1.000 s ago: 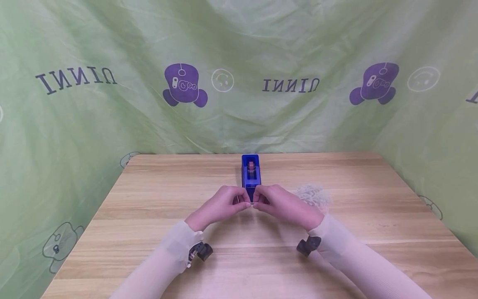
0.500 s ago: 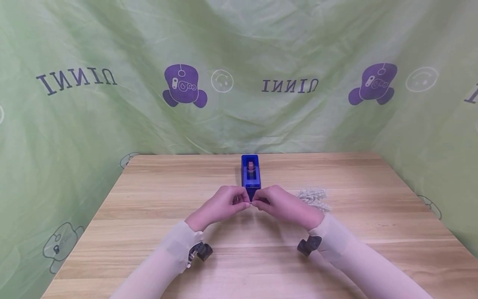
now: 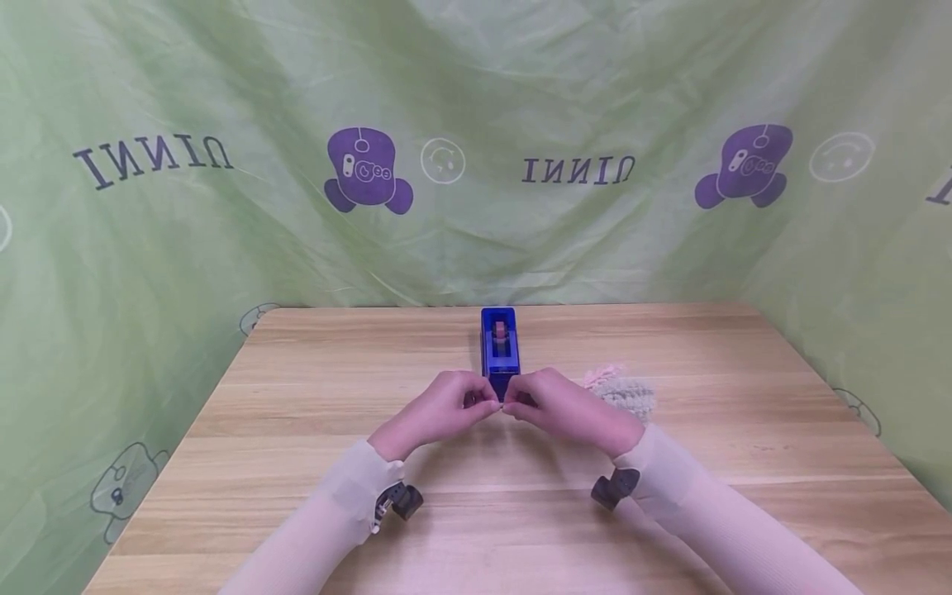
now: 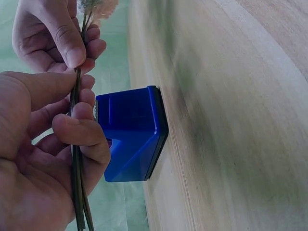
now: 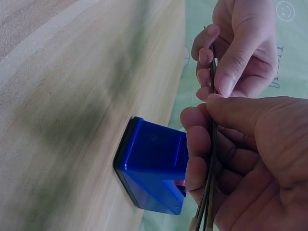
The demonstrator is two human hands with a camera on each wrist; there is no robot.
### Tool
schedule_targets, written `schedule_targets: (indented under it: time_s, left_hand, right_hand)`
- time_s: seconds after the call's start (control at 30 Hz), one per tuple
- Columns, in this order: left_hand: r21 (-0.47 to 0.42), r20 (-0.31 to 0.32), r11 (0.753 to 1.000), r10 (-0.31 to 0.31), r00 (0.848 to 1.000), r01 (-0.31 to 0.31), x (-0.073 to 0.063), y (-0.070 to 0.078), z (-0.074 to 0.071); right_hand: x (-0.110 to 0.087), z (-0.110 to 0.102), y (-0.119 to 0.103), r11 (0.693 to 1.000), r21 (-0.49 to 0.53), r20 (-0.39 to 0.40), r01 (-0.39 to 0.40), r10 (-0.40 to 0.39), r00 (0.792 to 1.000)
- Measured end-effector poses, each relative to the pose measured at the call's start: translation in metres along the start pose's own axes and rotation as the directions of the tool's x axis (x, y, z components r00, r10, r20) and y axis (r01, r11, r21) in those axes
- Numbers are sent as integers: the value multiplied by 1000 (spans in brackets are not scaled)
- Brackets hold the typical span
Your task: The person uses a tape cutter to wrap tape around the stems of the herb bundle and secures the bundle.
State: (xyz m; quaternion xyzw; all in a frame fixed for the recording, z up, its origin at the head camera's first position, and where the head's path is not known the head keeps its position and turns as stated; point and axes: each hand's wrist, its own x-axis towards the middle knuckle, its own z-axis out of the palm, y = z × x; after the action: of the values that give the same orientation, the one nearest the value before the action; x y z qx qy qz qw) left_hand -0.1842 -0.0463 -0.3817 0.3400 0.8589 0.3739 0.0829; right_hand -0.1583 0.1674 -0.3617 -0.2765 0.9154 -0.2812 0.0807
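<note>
A thin bundle of dried flower stems (image 4: 76, 163) runs between my two hands, which meet fingertip to fingertip above the table. My left hand (image 3: 449, 406) pinches the stems between thumb and fingers, their ends crossing its palm in the left wrist view. Close beside it, my right hand (image 3: 567, 411) pinches the same stems (image 5: 212, 149). Fluffy grey flower heads (image 3: 630, 397) and a pink one (image 3: 604, 376) show beyond the right hand, partly hidden by it. Just behind the fingertips stands a blue tape dispenser (image 3: 501, 364) holding a small reddish roll.
The wooden table (image 3: 312, 355) extends on both sides of the hands. A green printed cloth (image 3: 476, 240) hangs behind and beside it. Each wrist carries a small black camera, the left camera (image 3: 405, 500) and the right camera (image 3: 616, 489).
The flower heads have turned: grey ones showed half a second ago, and now a pink one shows above them. Both hands stay in nearly the same place. The tape dispenser has not moved.
</note>
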Motion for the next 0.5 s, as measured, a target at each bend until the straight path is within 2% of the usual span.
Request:
schedule_targets:
  time_s: [0.3,0.5]
  left_hand:
    - [14,-2,1000,22,1000,-22,1,0,-1]
    - [-5,19,1000,8,1000,-7,0,-1,-1]
  right_hand:
    - [-2,0,0,999,-23,-5,32,-32,999]
    - [-3,-2,1,1000,-5,2,7,-7,1000]
